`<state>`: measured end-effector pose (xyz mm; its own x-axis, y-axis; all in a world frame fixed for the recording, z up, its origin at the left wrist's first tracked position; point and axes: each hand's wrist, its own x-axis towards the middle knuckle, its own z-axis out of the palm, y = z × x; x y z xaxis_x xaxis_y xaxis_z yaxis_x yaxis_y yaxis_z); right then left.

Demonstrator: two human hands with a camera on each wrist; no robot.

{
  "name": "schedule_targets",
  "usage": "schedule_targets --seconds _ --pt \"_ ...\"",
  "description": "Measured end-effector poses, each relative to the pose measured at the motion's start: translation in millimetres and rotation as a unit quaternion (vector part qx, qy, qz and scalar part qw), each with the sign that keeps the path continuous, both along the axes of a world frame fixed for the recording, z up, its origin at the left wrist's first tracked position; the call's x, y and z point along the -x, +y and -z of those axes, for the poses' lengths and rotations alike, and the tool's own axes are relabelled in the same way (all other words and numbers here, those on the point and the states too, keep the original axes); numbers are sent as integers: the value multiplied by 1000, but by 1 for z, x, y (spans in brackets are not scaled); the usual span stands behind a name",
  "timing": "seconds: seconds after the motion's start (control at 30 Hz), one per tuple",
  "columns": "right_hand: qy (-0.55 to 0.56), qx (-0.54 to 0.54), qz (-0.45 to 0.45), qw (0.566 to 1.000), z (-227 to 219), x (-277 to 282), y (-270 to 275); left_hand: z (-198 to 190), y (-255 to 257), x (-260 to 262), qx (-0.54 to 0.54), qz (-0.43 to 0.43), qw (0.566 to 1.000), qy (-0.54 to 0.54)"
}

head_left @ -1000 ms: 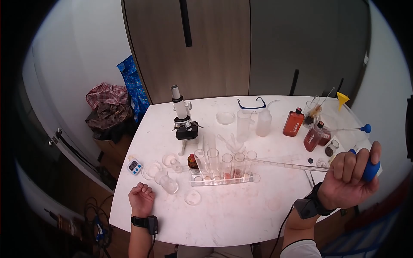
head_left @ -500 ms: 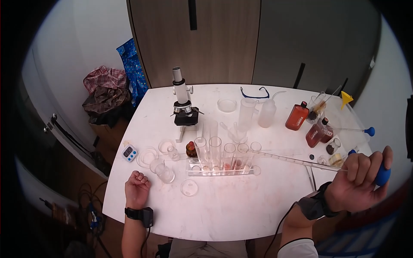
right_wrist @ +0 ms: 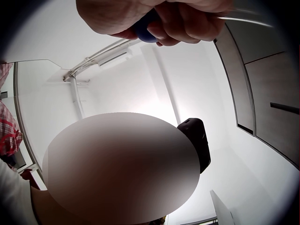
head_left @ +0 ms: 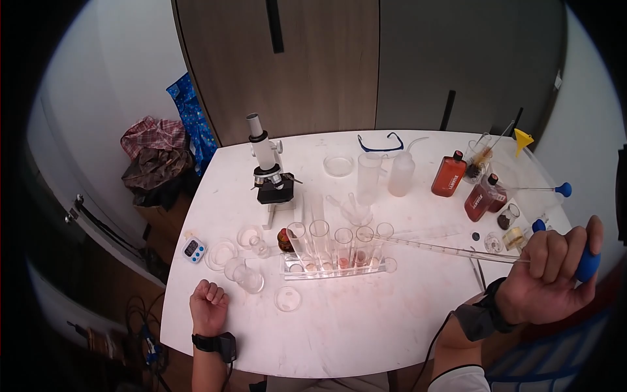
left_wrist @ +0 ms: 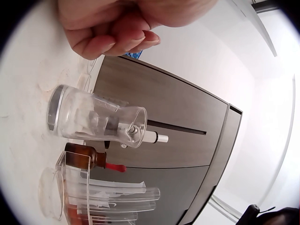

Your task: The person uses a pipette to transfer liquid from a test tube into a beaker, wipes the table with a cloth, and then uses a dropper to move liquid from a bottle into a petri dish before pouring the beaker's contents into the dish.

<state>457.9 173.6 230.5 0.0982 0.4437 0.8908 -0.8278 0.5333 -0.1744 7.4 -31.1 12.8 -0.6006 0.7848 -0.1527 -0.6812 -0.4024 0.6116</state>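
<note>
The right hand [head_left: 548, 274] grips a glass pipette [head_left: 450, 250] by its blue rubber bulb [head_left: 588, 264]. The pipette slants left, its tip by the mouths of the upright test tubes [head_left: 343, 240] in a clear rack [head_left: 336, 273]. In the right wrist view, curled fingers wrap the blue bulb [right_wrist: 147, 29]. Near the table's left front the left hand [head_left: 209, 306] rests with curled fingers, holding nothing. A clear glass beaker [left_wrist: 96, 117] stands beside the left hand [left_wrist: 117, 28] in the left wrist view, with a brown dropper bottle [left_wrist: 82, 156] beyond it.
A microscope [head_left: 268, 163] stands at the back left, a timer [head_left: 193, 249] at the left edge. Glass dishes, including one in front [head_left: 287, 298], lie around the rack. Red bottles [head_left: 448, 175], a wash bottle [head_left: 401, 176] and a yellow funnel [head_left: 522, 140] stand at the back right.
The head view has shifted slightly. The right hand keeps its grip on the bulb and has moved a little to the right, with the pipette tip staying by the tubes. The left hand keeps its pose.
</note>
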Motion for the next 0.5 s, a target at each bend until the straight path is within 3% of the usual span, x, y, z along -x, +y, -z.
schedule_targets --seconds 0.5 --pt "2 -5 5 1000 -3 -4 -6 -8 1 -6 9 -5 1000 -23"
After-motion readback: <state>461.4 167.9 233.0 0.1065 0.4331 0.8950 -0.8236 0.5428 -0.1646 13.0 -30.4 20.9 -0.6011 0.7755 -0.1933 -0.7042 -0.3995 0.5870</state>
